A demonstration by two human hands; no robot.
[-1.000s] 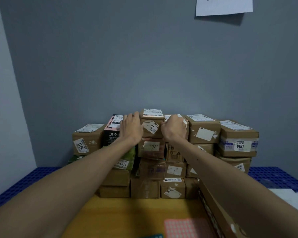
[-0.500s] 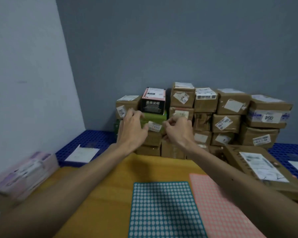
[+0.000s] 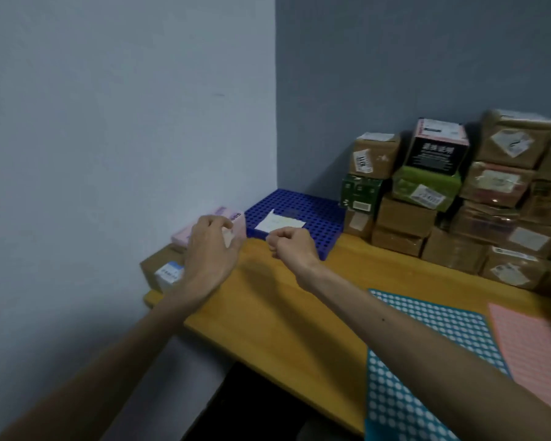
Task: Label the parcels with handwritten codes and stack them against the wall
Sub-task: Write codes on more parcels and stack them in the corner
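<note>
My left hand (image 3: 209, 249) hovers released, fingers bent, over the pink parcel (image 3: 185, 233) at the tabletop's (image 3: 283, 313) 10 o'clock edge, by the side wall (image 3: 124, 122). My right hand (image 3: 291, 246) is clenched on nothing. Stacked parcels (image 3: 458, 202) fill 2 o'clock; open wood lies between.

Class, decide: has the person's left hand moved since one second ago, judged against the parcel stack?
Yes. The left hand has left the parcel stack, moving leftward and down toward the pink parcel.
</note>
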